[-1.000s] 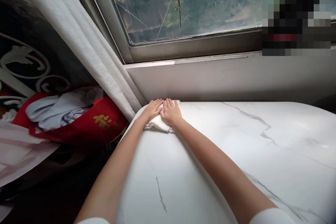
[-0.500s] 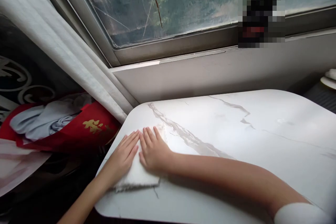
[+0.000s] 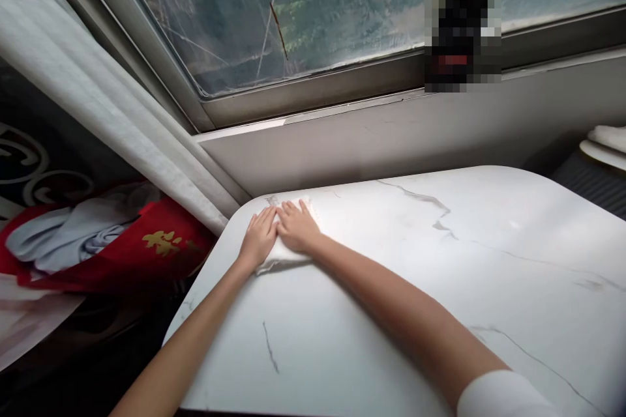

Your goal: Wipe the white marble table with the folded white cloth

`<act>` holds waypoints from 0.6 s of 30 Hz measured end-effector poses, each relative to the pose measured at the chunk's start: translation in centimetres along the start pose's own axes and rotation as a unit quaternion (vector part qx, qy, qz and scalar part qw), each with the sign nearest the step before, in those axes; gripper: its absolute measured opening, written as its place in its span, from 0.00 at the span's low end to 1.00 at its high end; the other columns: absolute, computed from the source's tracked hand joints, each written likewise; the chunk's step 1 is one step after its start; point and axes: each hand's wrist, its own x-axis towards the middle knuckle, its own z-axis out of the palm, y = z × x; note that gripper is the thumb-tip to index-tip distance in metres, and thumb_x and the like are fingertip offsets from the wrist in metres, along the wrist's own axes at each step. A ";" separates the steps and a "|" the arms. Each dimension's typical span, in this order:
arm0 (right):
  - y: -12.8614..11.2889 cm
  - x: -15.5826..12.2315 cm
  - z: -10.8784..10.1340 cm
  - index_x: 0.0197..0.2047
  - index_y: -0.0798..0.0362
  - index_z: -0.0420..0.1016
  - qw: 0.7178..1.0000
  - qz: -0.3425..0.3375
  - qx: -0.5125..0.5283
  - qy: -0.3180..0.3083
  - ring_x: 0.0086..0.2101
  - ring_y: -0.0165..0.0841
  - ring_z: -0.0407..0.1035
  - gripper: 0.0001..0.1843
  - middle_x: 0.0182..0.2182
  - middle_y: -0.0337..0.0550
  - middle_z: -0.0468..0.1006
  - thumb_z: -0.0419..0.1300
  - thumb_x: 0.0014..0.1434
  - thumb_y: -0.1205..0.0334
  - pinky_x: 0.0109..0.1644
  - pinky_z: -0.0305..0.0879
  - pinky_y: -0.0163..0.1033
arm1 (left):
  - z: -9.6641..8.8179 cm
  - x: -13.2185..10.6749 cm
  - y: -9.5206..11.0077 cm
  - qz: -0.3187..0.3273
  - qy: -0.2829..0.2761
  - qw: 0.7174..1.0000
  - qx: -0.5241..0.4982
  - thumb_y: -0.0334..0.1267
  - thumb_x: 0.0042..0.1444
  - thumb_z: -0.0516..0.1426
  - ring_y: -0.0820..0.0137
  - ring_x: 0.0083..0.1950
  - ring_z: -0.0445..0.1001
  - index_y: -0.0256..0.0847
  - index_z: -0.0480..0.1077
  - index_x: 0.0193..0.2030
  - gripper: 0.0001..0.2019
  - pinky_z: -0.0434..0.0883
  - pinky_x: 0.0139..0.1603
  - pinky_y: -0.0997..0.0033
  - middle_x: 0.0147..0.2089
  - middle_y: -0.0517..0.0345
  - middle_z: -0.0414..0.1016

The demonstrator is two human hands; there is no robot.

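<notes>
A white cloth (image 3: 288,255) lies flat near the far left corner of the white marble-patterned table (image 3: 372,332). My left hand (image 3: 259,238) rests on the cloth's left part, palm down with the fingers stretched out. Beside it, my right hand (image 3: 297,227) presses flat on the cloth, fingers extended, its fingertips touching or nearly touching those of the left. Both hands cover much of the cloth; its near edge and a strip at the right show.
Behind the table stands a low wall under a window (image 3: 313,19). A pale curtain (image 3: 122,104) hangs at the left, above a red bag (image 3: 171,241) holding grey fabric (image 3: 78,228). White items (image 3: 606,143) lie at the far right.
Both hands and the cloth have slid away from me across the table, toward its far left corner. The view has shifted slightly.
</notes>
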 end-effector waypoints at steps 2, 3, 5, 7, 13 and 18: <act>3.0 0.2 -1.1 0.65 0.63 0.55 1.000 0.013 -0.018 0.000 0.64 0.38 0.47 0.27 0.64 0.54 0.56 0.40 0.66 0.61 0.67 0.35 0.49 | 0.7 2.7 2.7 -0.008 -0.002 1.000 0.003 0.34 0.61 0.41 0.63 0.67 0.56 0.35 0.59 0.62 0.23 0.50 0.66 0.52 0.65 0.46 0.60; 4.3 -0.1 -1.6 0.65 0.62 0.55 0.999 0.025 -0.028 0.003 0.64 0.37 0.47 0.27 0.64 0.53 0.56 0.40 0.65 0.62 0.67 0.35 0.48 | 1.0 3.6 4.1 -0.008 -0.007 1.000 0.003 0.34 0.61 0.41 0.63 0.67 0.55 0.34 0.59 0.62 0.24 0.49 0.67 0.53 0.65 0.45 0.59; 6.1 -1.5 -2.7 0.65 0.63 0.55 0.997 0.052 -0.047 0.015 0.64 0.37 0.46 0.27 0.64 0.53 0.56 0.40 0.65 0.63 0.66 0.35 0.48 | 1.5 4.5 7.0 0.001 -0.023 1.000 0.001 0.33 0.61 0.41 0.63 0.68 0.54 0.32 0.58 0.63 0.24 0.47 0.68 0.56 0.66 0.45 0.58; 7.0 -3.6 -3.5 0.65 0.64 0.54 0.996 0.065 -0.062 0.024 0.64 0.38 0.46 0.27 0.64 0.54 0.55 0.40 0.65 0.63 0.66 0.34 0.48 | 1.7 4.1 9.4 0.018 -0.036 0.999 -0.001 0.34 0.62 0.40 0.64 0.68 0.51 0.32 0.56 0.64 0.24 0.45 0.68 0.57 0.67 0.46 0.56; 5.0 -13.1 -5.2 0.66 0.66 0.52 0.996 0.043 -0.076 0.022 0.64 0.41 0.44 0.28 0.65 0.56 0.53 0.38 0.66 0.61 0.67 0.35 0.52 | 0.7 -3.1 14.8 0.088 -0.040 0.995 -0.002 0.35 0.65 0.38 0.61 0.70 0.47 0.26 0.52 0.66 0.25 0.45 0.68 0.53 0.68 0.42 0.52; 1.4 -23.3 -6.8 0.68 0.63 0.46 0.996 -0.004 -0.085 0.016 0.65 0.41 0.38 0.30 0.66 0.53 0.48 0.41 0.66 0.61 0.68 0.34 0.54 | -1.3 -12.5 18.6 0.180 -0.037 0.983 -0.021 0.35 0.66 0.38 0.61 0.71 0.39 0.28 0.41 0.69 0.26 0.46 0.68 0.51 0.70 0.42 0.44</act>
